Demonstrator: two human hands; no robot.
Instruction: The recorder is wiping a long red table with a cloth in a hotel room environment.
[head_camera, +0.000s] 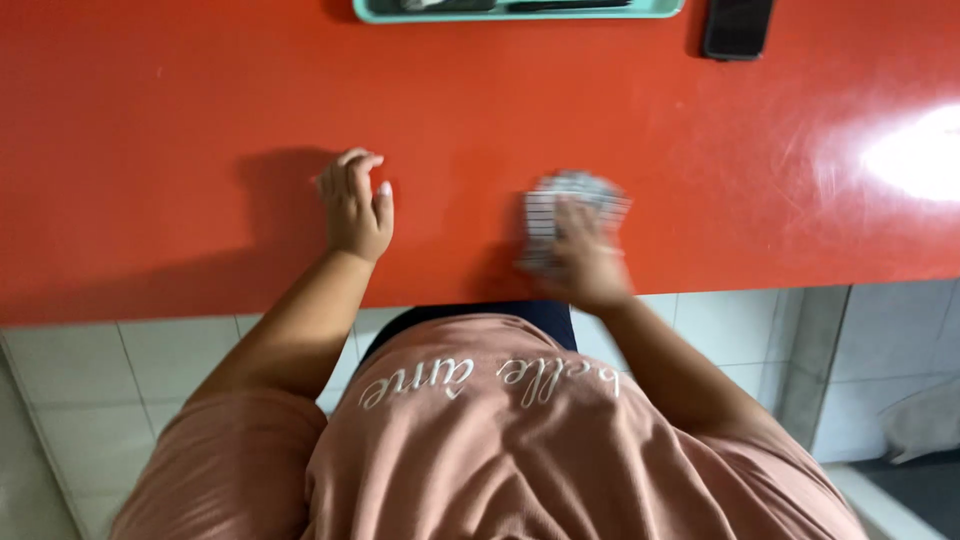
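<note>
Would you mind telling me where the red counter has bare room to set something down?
The widest bare patch of the red counter lies left of the left hand. Another runs between the teal tray and both hands. The glare-lit stretch right of the phone is bare too. It is crowded only where the right hand presses the striped cloth.

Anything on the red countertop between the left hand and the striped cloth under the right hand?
No. In the head view, only bare red countertop lies between the left hand and the grey-and-white striped cloth under the right hand.
</note>
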